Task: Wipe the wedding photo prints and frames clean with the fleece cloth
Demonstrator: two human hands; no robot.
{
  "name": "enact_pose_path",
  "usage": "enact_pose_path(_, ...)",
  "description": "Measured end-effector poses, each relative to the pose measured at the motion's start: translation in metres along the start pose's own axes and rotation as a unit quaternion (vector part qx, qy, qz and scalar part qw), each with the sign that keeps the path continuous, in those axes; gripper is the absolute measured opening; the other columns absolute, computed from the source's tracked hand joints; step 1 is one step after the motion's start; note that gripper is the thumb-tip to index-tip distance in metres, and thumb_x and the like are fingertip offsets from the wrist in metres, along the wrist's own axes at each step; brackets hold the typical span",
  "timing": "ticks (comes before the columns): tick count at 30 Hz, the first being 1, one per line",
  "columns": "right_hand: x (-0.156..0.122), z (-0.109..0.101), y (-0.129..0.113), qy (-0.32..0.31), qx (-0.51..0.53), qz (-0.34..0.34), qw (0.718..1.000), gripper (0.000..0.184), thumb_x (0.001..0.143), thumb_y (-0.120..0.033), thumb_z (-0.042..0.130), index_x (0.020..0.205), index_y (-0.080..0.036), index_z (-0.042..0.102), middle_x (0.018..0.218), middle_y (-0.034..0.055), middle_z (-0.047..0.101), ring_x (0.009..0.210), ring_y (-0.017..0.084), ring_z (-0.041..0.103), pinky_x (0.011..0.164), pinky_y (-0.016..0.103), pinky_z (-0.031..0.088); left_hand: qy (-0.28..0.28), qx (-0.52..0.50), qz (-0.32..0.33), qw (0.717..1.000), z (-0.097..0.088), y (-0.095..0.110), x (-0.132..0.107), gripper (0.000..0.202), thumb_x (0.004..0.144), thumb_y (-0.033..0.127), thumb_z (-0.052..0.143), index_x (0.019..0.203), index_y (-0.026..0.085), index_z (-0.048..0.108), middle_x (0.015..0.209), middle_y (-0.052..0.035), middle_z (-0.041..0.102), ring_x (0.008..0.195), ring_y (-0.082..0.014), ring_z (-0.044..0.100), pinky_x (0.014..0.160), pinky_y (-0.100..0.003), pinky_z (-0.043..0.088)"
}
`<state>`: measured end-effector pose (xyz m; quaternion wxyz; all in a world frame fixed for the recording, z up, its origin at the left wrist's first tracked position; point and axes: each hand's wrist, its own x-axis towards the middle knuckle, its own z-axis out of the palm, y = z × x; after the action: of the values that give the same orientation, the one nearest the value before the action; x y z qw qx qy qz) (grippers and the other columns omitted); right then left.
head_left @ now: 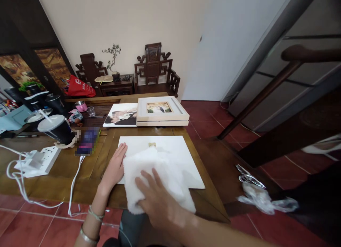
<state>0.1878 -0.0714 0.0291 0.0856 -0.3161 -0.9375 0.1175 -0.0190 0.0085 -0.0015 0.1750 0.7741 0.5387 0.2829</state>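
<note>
At the near edge of a wooden table point(210, 201), a person spreads the right hand point(157, 199) over a fluffy white cloth point(138, 165) laid across a flat white board point(183, 158). The right hand's fingers are splayed and slightly bent, pressing the cloth from above, with the thumb at a fold near its edge. The left hand point(116, 163) rests at the board's left side, its fingers extended flat along the margin, grasping nothing that shows; its thumb appears to be hidden by the cloth, so its exact position is hard to tell. The cloth covers the lower left and middle of the board and spills past its near edge. Just above the cloth, a small gold-coloured fitting point(152, 144) sits near the board's far edge.

Beyond the board, a stack of cream frames point(163, 120), the top one holding a picture, lies beside a photo panel point(121, 115). To the left are a phone point(87, 142) with a white cable plugged in, a white power strip point(45, 162) and a dark cup point(57, 130) with a pale lid and straw. To the right, scissors point(252, 179) lie by a clear plastic bag point(266, 202) on a lower dark wooden surface.
</note>
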Motion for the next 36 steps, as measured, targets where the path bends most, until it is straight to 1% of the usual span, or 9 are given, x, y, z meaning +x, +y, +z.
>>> enact_pose_path(3,0.003,-0.002,0.017,0.022,-0.011,0.021,0.999,0.024,0.083,-0.015,0.053,0.092,-0.023,0.073,0.138,0.0088,0.048,0.133,0.037,0.031,0.111,0.06,0.015,0.01,0.01,0.004,1.0,0.001,0.001,0.0,0.048,0.094,0.021,0.033,0.14,0.012,0.042,0.149,-0.0135,0.037,0.141,-0.0224,0.029,0.116,-0.046,0.026)
enact_pose_path(8,0.051,-0.014,0.052,0.054,-0.07,0.122,0.989,0.038,0.082,-0.003,0.045,0.104,-0.02,0.07,0.139,0.0119,0.047,0.134,0.037,0.031,0.109,0.06,0.019,0.039,0.012,0.0,0.999,0.002,0.005,0.002,0.045,0.094,0.025,0.035,0.134,0.011,0.049,0.145,-0.0144,0.043,0.138,-0.0225,0.035,0.116,-0.045,0.027)
enact_pose_path(12,0.074,-0.016,0.04,0.076,-0.102,0.132,0.983,0.039,0.087,-0.007,0.038,0.113,-0.016,0.066,0.135,0.0173,0.047,0.13,0.041,0.034,0.104,0.067,0.021,0.077,-0.07,-0.042,0.994,-0.006,0.01,0.004,0.047,0.095,0.034,0.037,0.134,0.012,0.049,0.143,-0.0123,0.047,0.135,-0.0217,0.04,0.115,-0.042,0.027)
enact_pose_path(16,0.056,-0.017,0.008,0.033,-0.057,0.005,0.998,0.031,0.085,-0.015,0.047,0.108,-0.018,0.068,0.131,0.0149,0.05,0.129,0.04,0.034,0.104,0.067,0.022,0.128,-0.18,-0.08,0.972,-0.016,0.015,0.005,0.052,0.098,0.04,0.026,0.138,0.014,0.044,0.146,-0.0088,0.043,0.137,-0.0193,0.036,0.117,-0.04,0.023)
enact_pose_path(19,0.027,-0.022,-0.005,-0.013,-0.006,-0.059,0.998,0.026,0.081,-0.017,0.051,0.1,-0.02,0.069,0.128,0.011,0.053,0.128,0.038,0.035,0.105,0.065,0.022,0.129,-0.164,-0.075,0.975,-0.016,0.016,0.004,0.052,0.099,0.04,0.022,0.14,0.015,0.042,0.147,-0.0081,0.041,0.138,-0.0188,0.035,0.117,-0.039,0.024)
enact_pose_path(21,0.012,-0.03,-0.002,-0.035,0.026,-0.051,0.998,0.027,0.077,-0.014,0.053,0.097,-0.021,0.069,0.125,0.0089,0.057,0.126,0.035,0.04,0.106,0.06,0.025,0.103,-0.115,-0.053,0.987,-0.012,0.016,0.003,0.051,0.098,0.039,0.024,0.139,0.015,0.043,0.147,-0.0087,0.043,0.137,-0.0189,0.037,0.116,-0.039,0.026)
enact_pose_path(24,0.007,-0.045,0.017,-0.037,0.044,0.019,0.998,0.032,0.071,-0.006,0.05,0.095,-0.019,0.068,0.114,0.0105,0.062,0.114,0.028,0.05,0.1,0.049,0.035,0.044,-0.042,-0.018,0.998,-0.005,0.014,0.002,0.048,0.098,0.036,0.028,0.136,0.013,0.048,0.144,-0.0108,0.046,0.136,-0.0196,0.038,0.116,-0.04,0.026)
enact_pose_path(30,0.059,-0.056,0.059,0.019,0.001,0.131,0.991,0.039,0.07,0.002,0.042,0.097,-0.014,0.065,0.11,0.0144,0.062,0.104,0.027,0.052,0.09,0.041,0.038,0.024,0.02,0.008,0.999,-0.001,0.012,0.003,0.043,0.095,0.028,0.037,0.132,0.011,0.051,0.142,-0.0139,0.048,0.136,-0.0235,0.039,0.115,-0.044,0.028)
enact_pose_path(36,0.121,-0.055,0.052,0.039,0.009,0.122,0.992,0.034,0.079,-0.005,0.039,0.099,-0.017,0.063,0.108,0.0121,0.064,0.102,0.028,0.054,0.085,0.04,0.039,0.038,0.01,0.034,0.999,-0.008,0.02,0.004,0.034,0.093,0.022,0.039,0.119,0.02,0.061,0.124,-0.0111,0.062,0.118,-0.0246,0.056,0.104,-0.042,0.042)
